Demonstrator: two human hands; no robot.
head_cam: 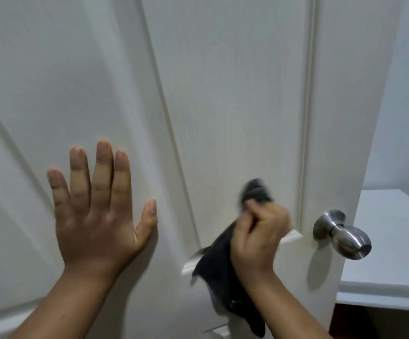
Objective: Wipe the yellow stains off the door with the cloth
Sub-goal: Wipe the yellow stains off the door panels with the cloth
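While the left hand [95, 214] is bracing flat, the right hand [259, 238], gripping the cloth [219, 263], is risking striking the knob [342, 234] at three o'clock.

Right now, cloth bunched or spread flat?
Bunched. The right hand fists the dark cloth against the door; one wad pokes above the fingers, and the rest hangs loose below.

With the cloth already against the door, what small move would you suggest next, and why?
Probably another short rubbing stroke with the right hand: it grips the dark cloth against the door panel near the knob, while the left hand lies flat, bracing. Stains aren't discernible.
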